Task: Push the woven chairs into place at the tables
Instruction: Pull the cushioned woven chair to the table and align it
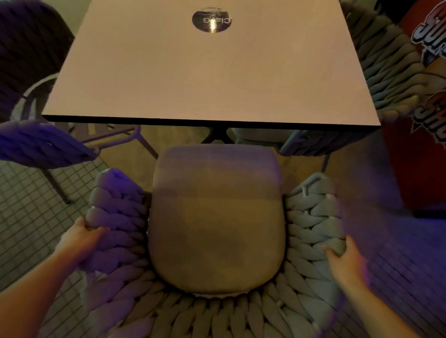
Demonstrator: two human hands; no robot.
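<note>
The woven chair (209, 248) sits between both arms, its seat front just short of the table (197, 80) edge. The left hand (81, 237) clasps its left arm, the right hand (343, 257) its right arm.

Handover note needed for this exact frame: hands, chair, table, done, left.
Left hand: gripping the left arm of the woven chair.
Right hand: gripping the chair's right arm.
Seat cushion faces the table; its front edge sits just short of the table edge, not tucked under.
Other woven chairs stand at the left side and right side.
Done: chair lined up and held.
Left: push it forward under the table.
</note>
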